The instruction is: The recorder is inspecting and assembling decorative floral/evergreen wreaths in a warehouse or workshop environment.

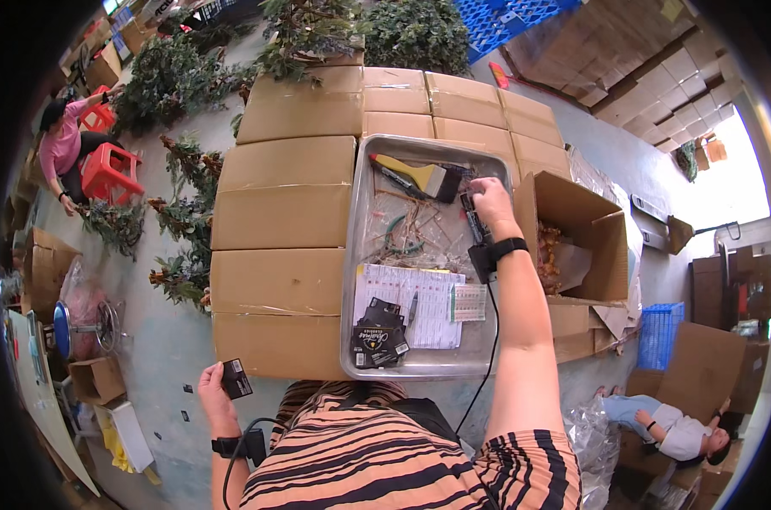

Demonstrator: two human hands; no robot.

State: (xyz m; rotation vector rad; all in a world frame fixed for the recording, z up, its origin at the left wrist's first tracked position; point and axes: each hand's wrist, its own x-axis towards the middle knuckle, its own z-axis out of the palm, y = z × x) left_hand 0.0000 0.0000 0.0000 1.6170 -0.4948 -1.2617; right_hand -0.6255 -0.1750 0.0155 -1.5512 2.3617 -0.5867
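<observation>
My left hand (215,393) is closed on a black card (236,379) with small print, held out to the left of my body. Over the upper right of a metal tray (349,280), my right hand (492,204) has its fingers bent and pressed together. Beneath them is a dark printed item (473,223); what they grip is hidden. A yellow-and-black paintbrush (419,176) lies beside this hand. Lower in the tray are a stack of black cards (380,338), printed sheets (435,319), a pen (413,308) and green-handled pliers (394,234).
Cardboard boxes (283,200) support the tray. An open carton (577,204) stands at its right. Artificial greenery (181,81) lies beyond and to the left. One person (62,153) is by red stools (111,172); another person (679,429) is at lower right. A cable (490,357) trails from my right wrist.
</observation>
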